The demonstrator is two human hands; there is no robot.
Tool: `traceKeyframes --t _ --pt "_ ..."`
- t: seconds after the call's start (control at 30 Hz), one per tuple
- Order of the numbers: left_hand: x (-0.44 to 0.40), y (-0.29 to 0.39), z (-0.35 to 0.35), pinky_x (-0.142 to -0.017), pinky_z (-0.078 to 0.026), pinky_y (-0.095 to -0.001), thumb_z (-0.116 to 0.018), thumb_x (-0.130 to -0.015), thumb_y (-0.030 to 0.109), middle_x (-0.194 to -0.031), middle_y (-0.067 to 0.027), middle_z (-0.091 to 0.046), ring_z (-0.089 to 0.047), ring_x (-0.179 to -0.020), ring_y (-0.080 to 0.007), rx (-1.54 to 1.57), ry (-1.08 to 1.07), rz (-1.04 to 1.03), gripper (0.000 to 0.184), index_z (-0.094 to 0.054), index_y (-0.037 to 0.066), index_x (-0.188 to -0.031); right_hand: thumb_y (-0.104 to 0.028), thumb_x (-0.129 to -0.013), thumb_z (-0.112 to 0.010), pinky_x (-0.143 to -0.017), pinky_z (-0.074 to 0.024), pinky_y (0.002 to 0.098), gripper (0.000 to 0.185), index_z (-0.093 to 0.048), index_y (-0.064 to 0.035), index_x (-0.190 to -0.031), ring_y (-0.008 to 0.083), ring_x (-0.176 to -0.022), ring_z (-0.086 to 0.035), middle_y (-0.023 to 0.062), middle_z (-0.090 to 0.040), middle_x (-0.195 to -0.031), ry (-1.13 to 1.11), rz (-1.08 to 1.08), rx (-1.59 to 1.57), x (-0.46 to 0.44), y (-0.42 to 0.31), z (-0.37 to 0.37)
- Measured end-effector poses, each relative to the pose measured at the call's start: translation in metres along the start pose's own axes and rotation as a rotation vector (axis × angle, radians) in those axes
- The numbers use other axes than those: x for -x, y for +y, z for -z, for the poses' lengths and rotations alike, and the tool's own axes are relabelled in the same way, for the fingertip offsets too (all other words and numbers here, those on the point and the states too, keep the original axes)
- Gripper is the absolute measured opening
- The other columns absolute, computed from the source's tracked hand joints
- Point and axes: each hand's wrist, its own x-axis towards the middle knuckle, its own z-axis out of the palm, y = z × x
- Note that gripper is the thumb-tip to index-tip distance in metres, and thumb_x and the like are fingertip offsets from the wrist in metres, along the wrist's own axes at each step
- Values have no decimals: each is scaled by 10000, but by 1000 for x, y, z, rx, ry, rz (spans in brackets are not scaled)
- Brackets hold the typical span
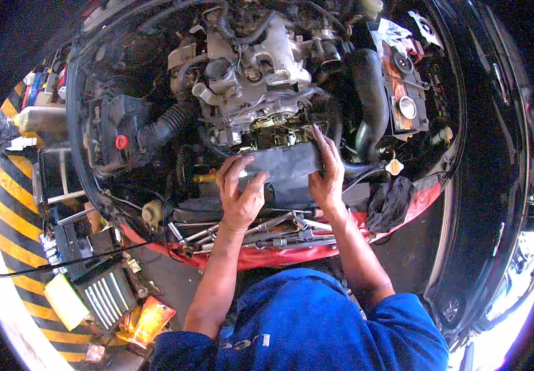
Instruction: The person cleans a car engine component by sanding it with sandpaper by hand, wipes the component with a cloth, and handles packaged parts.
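Note:
A flat dark panel lies across the front of the engine, between my two hands. At its left end, my left hand has its fingers curled with a gap between thumb and fingers, the fingertips at the panel's edge. My right hand holds the panel's right end, thumb below and fingers reaching up along the side. Several wrenches and ratchets rest on the red front edge of the car, below my wrists.
A thick black hose and the battery are to the right. An air duct runs at the left. A black cloth lies on the front right edge. Toolboxes stand on the floor at the left.

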Motion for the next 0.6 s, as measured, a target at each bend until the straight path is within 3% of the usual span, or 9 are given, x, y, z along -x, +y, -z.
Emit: traceKeyframes --t 0.1,0.2,0.23,0.27,0.33,0.4,0.43,0.5,0.6 --pt "-9 5 6 -835 -462 -406 -670 -664 -58 -1112 -99 -568 -549 -1003 -309 -25 -26 -7 328 -607 138 -920 82 -634 -515 -953 -416 376 704 -458 -71 -1319 355 -1113 -517 184 -518 -1208 -62 -15 33 0 -1 3" --pt "-8 -2 -1 -794 -484 -382 -645 -750 -21 -1031 -119 -605 -584 -924 -288 293 -162 259 285 -600 106 -1001 -22 -719 -633 -950 -420 380 621 -462 -84 -1313 358 -1137 -497 189 -493 -1233 -153 -31 54 -3 -5 8" --pt "-11 -1 -1 -798 -488 -375 -643 -776 5 -1006 -117 -619 -599 -903 -281 400 -244 476 284 -582 78 -1043 -66 -743 -671 -949 -421 382 605 -463 -88 -1311 360 -1147 -489 189 -483 -1242 -184 -32 56 -3 -6 8" --pt "-14 0 0 -803 -491 -367 -641 -801 30 -981 -115 -633 -615 -881 -274 503 -324 697 294 -565 49 -1085 -249 -824 -674 -893 -443 360 493 -517 -36 -1240 305 -1058 -548 190 -553 -1127 -177 -1 72 -2 -4 7" --pt "-13 -5 -2 -847 -479 -361 -638 -839 103 -1034 -154 -628 -617 -929 -268 740 -420 977 447 -487 50 -1257 -295 -868 -622 -834 -451 335 428 -554 -1 -1172 241 -956 -566 166 -594 -998 -269 -419 -134 11 25 2" --pt "-13 -8 -9 -882 -460 -381 -641 -843 145 -1100 -187 -588 -589 -993 -295 450 -379 686 473 -479 74 -1281 -381 -926 -534 -744 -445 288 454 -600 53 -1040 137 -802 -543 107 -627 -808 -263 -649 -273 15 31 -3" --pt "-16 -7 -10 -899 -451 -392 -642 -845 166 -1133 -204 -567 -576 -1024 -309 308 -356 538 485 -475 85 -1294 -368 -923 -542 -744 -447 285 440 -600 54 -1033 135 -801 -544 102 -629 -819 -274 -670 -319 15 31 -5" --pt "-18 1 -5 -938 -441 -404 -698 -792 243 -1353 -197 -340 -443 -1180 -372 70 -506 357 584 -456 113 -1308 -342 -919 -556 -743 -449 279 412 -598 56 -1019 129 -801 -546 92 -634 -841 -298 -711 -415 15 31 -8" --pt "-22 7 -6 -931 -456 -397 -688 -759 159 -1357 -169 -354 -440 -1188 -355 -119 -635 238 559 -486 90 -1276 -298 -906 -577 -803 -441 282 373 -574 29 -1085 151 -890 -553 111 -625 -965 -234 -725 -500 18 35 -13"
